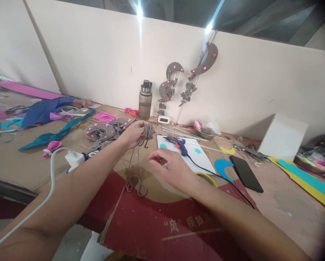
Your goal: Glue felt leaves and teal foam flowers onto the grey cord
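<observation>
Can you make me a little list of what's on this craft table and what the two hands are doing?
left hand: holds a bundle of grey felt pieces, strings hanging down
right hand: fingers spread, holding nothing, above the cardboard
glue gun: blue, lying on a white board
phone: black, flat, right of the hands
water bottle: upright by the wall
wall decorations: grey felt moons with pink dots
</observation>
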Demonstrator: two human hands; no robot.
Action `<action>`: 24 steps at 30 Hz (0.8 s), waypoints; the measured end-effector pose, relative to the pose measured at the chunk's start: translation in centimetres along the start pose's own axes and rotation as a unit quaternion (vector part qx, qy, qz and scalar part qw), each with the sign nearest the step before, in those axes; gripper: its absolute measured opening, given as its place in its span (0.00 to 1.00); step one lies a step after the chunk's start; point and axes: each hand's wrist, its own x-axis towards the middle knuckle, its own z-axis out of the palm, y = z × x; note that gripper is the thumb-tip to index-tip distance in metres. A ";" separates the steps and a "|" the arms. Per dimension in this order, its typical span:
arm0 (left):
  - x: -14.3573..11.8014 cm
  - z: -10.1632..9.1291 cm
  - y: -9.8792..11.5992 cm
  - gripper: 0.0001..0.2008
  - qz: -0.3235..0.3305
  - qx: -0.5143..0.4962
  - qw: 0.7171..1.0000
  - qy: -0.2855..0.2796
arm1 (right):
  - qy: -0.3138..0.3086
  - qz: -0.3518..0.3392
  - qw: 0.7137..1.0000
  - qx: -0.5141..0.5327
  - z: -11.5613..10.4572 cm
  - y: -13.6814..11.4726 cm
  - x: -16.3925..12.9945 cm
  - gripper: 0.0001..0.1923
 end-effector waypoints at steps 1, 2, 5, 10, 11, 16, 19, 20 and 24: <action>0.0 0.1 -0.1 0.10 0.005 -0.002 1.000 0.015 | -0.009 0.022 0.999 0.038 1.3 0.1 0.5 0.07; 0.1 0.2 -0.1 0.10 0.010 -0.001 1.000 0.026 | -0.015 0.047 0.996 0.079 2.5 0.4 0.9 0.08; 0.3 0.2 -0.3 0.09 0.027 0.022 0.998 0.053 | -0.024 0.125 0.969 0.211 5.8 1.2 2.3 0.14; 0.8 -0.1 -0.8 0.09 0.045 0.037 0.996 0.074 | -0.011 0.238 0.852 0.465 8.2 1.1 4.2 0.21; 0.9 -0.2 -0.8 0.09 0.043 0.029 0.995 0.081 | -0.016 0.251 0.835 0.490 8.2 1.0 4.4 0.21; 1.0 -0.6 -0.7 0.08 0.045 0.005 0.990 0.131 | -0.022 0.256 0.842 0.474 7.3 0.7 4.4 0.18; 1.2 -0.8 -0.9 0.09 0.067 -0.003 0.987 0.144 | -0.030 0.264 0.866 0.424 7.2 0.8 4.1 0.14; 1.2 -0.8 -1.1 0.10 0.074 0.003 0.986 0.149 | -0.029 0.266 0.874 0.405 7.2 0.9 4.0 0.12; 1.3 -0.9 -1.3 0.11 0.082 0.034 0.982 0.166 | -0.008 0.235 0.917 0.322 7.5 1.3 3.8 0.11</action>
